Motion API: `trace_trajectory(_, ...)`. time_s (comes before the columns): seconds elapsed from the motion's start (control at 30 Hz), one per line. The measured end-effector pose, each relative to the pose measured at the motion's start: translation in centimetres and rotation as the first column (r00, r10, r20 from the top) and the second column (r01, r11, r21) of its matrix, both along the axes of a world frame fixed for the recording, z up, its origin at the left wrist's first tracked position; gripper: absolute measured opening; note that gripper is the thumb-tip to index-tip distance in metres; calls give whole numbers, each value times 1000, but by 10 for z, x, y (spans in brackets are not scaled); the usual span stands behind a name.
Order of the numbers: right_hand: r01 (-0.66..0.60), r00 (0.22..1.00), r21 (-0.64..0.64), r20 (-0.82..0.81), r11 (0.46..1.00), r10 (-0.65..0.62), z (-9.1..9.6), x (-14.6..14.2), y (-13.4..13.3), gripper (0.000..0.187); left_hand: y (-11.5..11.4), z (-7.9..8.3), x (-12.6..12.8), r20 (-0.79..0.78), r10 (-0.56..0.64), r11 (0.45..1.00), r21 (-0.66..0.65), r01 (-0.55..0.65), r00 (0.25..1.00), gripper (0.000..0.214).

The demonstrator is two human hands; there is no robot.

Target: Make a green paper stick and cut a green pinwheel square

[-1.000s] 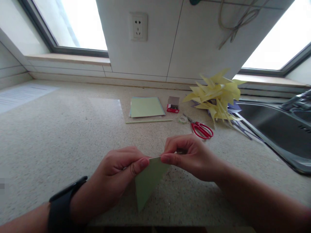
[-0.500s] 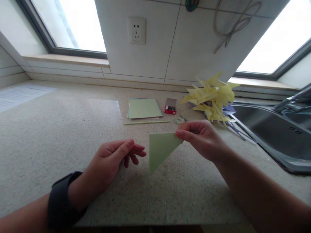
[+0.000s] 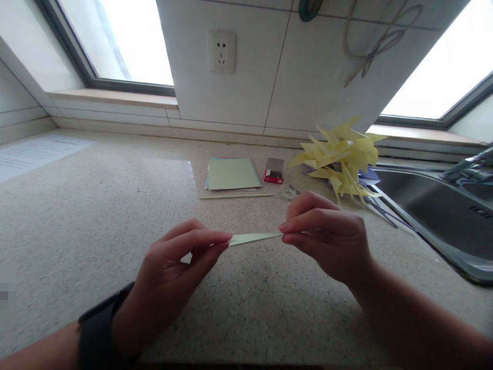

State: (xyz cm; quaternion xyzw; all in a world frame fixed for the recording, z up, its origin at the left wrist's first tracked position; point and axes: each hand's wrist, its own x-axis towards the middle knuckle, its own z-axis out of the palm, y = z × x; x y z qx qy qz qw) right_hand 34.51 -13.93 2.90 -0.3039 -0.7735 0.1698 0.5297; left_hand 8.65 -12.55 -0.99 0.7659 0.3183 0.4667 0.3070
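A folded piece of pale green paper (image 3: 254,238) is held above the counter, seen almost edge-on as a thin sliver. My left hand (image 3: 179,262) pinches its left end between thumb and fingers. At the other end, my right hand (image 3: 327,234) grips the tip the same way. Beyond the hands lies a thin pale green stick (image 3: 235,197). Behind it is a stack of square paper (image 3: 234,173), light green on top. A small red box (image 3: 273,171) with its lid up stands right of the stack, and scissors (image 3: 289,192) lie partly hidden behind my right hand.
A pile of yellow paper pinwheels (image 3: 341,159) sits at the back right, beside the steel sink (image 3: 431,216). A printed sheet (image 3: 42,151) lies at the far left of the speckled counter (image 3: 115,221). A socket (image 3: 222,52) is on the tiled wall.
My left hand has moved up and closed on the paper. The paper has turned from a broad triangle facing me to nearly edge-on. My right hand still holds its end.
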Motion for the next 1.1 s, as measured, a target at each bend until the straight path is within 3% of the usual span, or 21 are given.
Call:
trace_trajectory(0.17, -74, 978, 95, 202, 993, 54, 0, 6, 2, 17, 1, 0, 1, -104, 96, 995, 16, -95, 990, 26)
trace_trajectory(0.27, -145, 922, 74, 373, 987, 107, -5, 7, 4, 9, -3, 3, 3, -248, 62, 989, 145, -26, 967, 25)
trace_trajectory(0.37, -182, 807, -77, 557, 980, 194, -10, 6, 5, 5, -11, 5, 5, -485, -43, 960, 221, 170, 874, 24)
trace_trajectory(0.5, -147, 658, -286, 686, 947, 309, -10, 3, 5, 23, -24, 1, 9, -750, 1, 891, 301, 339, 661, 24)
trace_trajectory(0.67, -132, 666, -408, 639, 904, 385, -2, 1, 2, 24, -33, -3, 12, -825, 79, 842, 356, 405, 560, 38)
trace_trajectory(0.87, -219, 715, -516, 493, 828, 496, 0, -2, 1, 14, -37, -5, 14, -807, 115, 828, 400, 394, 579, 43)
trace_trajectory(1.1, -149, 725, -524, 519, 839, 453, -2, -2, 0, 11, -48, -20, 13, -707, 191, 779, 531, 333, 680, 46)
